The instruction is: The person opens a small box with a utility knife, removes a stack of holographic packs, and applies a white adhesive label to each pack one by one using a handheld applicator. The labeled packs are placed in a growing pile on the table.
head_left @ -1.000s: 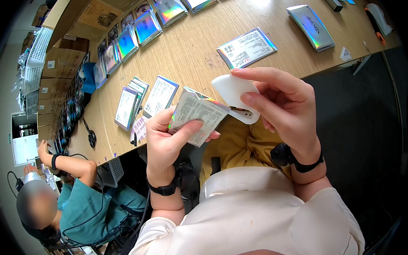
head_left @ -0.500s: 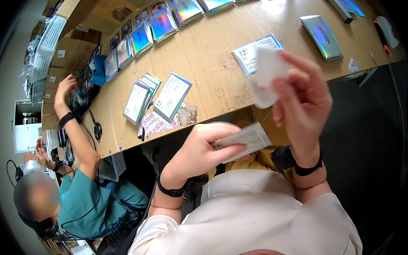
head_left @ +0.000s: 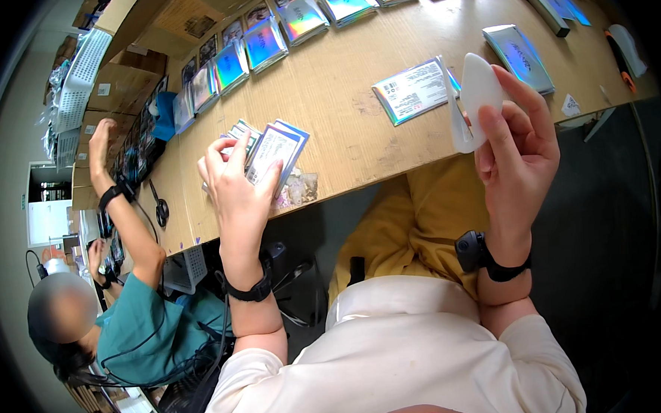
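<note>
While the right hand (head_left: 518, 152) pinches the curved white tool (head_left: 481, 86) between thumb and fingers, I have that tool up by the near side of the worktop (head_left: 342, 146), well right of the left hand (head_left: 239, 196). Left fingers are spread over the overlapping card packs (head_left: 277, 149), thumb on the front one; I can't tell whether they grip anything. Those packs lie print side up near the worktop's edge. Just left of the tool in my view: single pack (head_left: 413, 92), flat, printed face up. Holographic stack (head_left: 521, 62) lies behind the right fingers. Further out I get a curved row of shiny packs (head_left: 302, 17) along the far side, black scissors (head_left: 160, 208) at left, co-worker in teal (head_left: 146, 321) beyond.
</note>
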Demonstrator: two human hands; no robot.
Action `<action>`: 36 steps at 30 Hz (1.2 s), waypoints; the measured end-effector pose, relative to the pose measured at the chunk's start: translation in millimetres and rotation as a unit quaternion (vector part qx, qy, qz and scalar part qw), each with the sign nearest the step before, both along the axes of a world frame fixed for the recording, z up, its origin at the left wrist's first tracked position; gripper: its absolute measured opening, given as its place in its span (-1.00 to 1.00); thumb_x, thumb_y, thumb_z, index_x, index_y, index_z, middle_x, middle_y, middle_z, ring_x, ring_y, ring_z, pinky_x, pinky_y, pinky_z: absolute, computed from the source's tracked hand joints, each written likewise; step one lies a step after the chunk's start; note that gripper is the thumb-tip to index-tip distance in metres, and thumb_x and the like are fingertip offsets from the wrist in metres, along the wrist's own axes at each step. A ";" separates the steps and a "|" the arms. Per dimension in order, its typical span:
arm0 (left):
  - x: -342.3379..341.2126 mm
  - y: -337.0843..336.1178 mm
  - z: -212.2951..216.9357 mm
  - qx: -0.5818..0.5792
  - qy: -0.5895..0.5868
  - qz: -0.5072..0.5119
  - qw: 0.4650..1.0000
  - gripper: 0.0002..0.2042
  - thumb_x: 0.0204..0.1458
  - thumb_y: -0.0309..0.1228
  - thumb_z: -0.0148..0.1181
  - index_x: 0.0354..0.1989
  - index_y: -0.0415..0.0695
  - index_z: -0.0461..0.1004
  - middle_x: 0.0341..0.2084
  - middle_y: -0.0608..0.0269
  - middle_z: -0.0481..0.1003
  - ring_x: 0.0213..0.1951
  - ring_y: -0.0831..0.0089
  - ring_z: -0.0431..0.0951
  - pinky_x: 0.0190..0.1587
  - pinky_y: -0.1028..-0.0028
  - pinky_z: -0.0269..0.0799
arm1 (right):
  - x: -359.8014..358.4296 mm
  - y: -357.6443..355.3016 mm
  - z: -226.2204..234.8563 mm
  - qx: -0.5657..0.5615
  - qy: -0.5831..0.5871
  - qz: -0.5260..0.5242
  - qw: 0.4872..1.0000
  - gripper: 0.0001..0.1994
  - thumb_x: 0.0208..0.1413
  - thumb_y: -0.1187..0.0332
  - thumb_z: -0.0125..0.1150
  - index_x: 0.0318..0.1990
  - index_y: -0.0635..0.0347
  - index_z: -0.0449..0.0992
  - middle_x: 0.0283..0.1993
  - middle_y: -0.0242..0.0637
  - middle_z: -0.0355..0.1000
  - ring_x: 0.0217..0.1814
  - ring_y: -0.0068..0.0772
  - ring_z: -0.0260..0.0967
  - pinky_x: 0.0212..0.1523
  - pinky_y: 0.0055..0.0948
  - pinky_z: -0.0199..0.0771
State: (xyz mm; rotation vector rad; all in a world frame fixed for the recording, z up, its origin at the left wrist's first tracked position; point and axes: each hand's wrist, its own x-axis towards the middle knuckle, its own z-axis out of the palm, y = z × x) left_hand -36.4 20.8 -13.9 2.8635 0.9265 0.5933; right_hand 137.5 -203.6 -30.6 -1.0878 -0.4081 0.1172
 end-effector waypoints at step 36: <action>72.9 -70.3 3.7 -0.617 -0.213 -0.153 0.742 -0.80 0.11 -0.54 0.12 -0.10 -0.33 0.44 -0.27 0.09 0.56 -0.28 0.52 0.59 -0.22 0.53 0.52 | 12.4 -25.5 -0.6 -0.004 0.044 0.054 0.998 -0.69 0.09 0.55 0.21 0.01 0.22 0.46 -0.45 -0.36 0.48 -0.66 -0.84 0.21 -0.69 -0.80 0.10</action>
